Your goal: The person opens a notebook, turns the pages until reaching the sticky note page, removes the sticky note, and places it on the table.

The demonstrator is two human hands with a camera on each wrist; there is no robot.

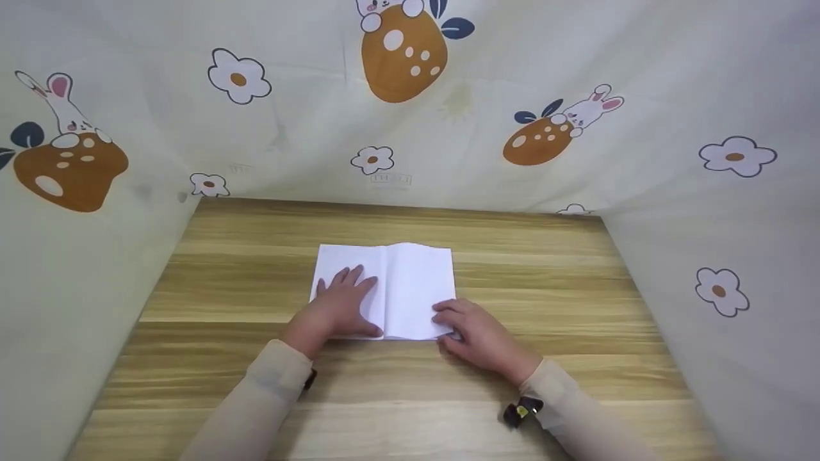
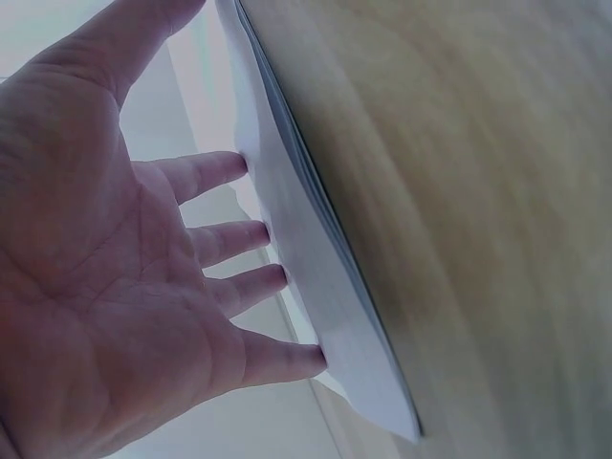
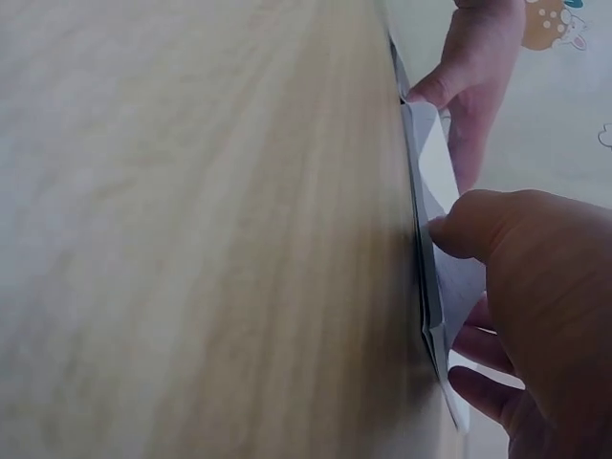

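Note:
An open notebook (image 1: 419,288) with blank white pages lies on the wooden table, its fold running away from the person. My left hand (image 1: 343,307) rests on the left page, fingers spread, thumb near the fold at the front edge. In the left wrist view the fingertips of the left hand (image 2: 124,277) touch the paper, the palm raised off it. At the near right corner my right hand (image 1: 477,333) holds the notebook's edge with bent fingers on the page and thumb at the front edge. The right wrist view shows the right hand (image 3: 545,277) there, above the notebook's dark-edged layers (image 3: 418,210).
The wood-grain table (image 1: 544,269) is enclosed at the back and both sides by a pale cloth (image 1: 307,128) printed with flowers, rabbits and orange fruit. A dark band with a small device (image 1: 524,411) sits at the right wrist.

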